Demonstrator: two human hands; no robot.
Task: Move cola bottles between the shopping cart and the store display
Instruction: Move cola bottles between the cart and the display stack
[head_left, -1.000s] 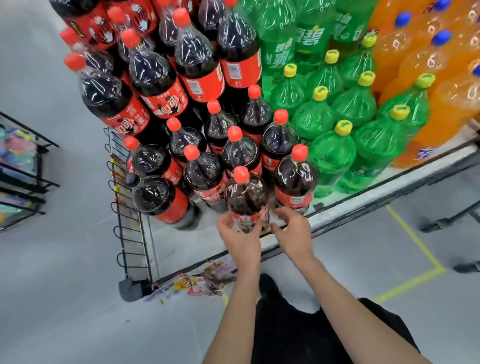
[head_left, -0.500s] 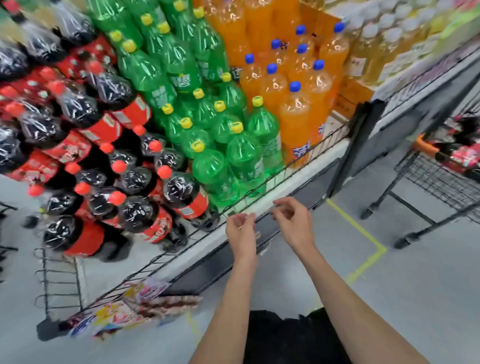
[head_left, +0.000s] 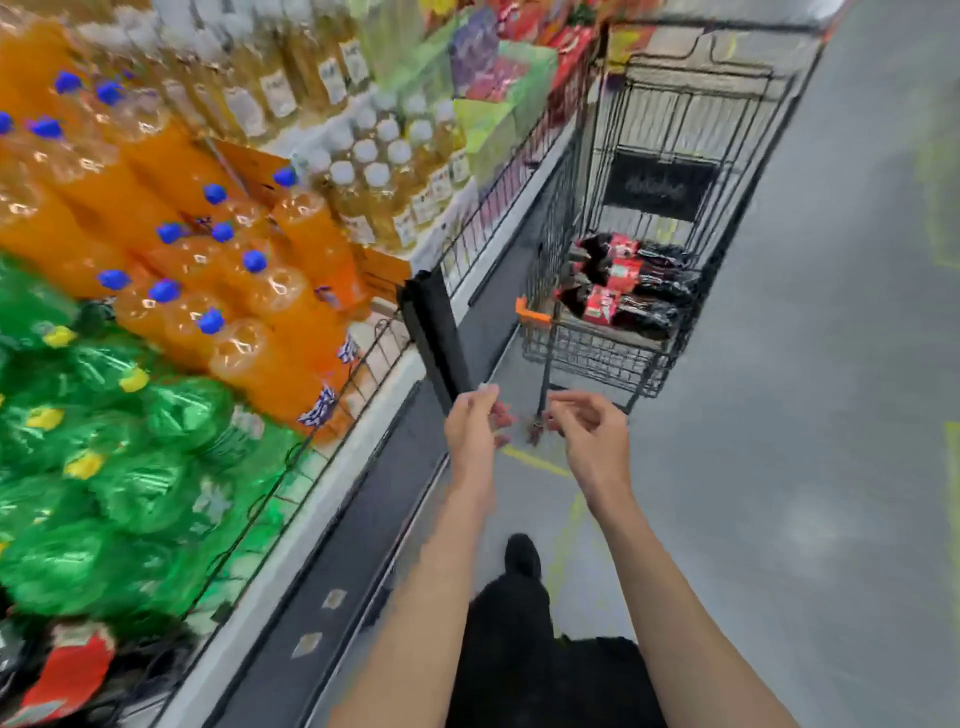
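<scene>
My left hand (head_left: 470, 423) and right hand (head_left: 589, 434), half-curled, grip nothing; cola bottles (head_left: 631, 283) lie ahead in the shopping cart (head_left: 597, 353); a one-handed lift could drop one.

Both forearms are bare from wrist to the lower frame edge; no sleeves, watch, rings or gloves are visible on the left hand (head_left: 470, 428) or the right hand (head_left: 592, 441). Below the hands, the person wears black trousers (head_left: 509, 649). One black shoe (head_left: 522, 556) shows beneath and between the hands. Motion blur softens the edges of the arms and clothing.
</scene>
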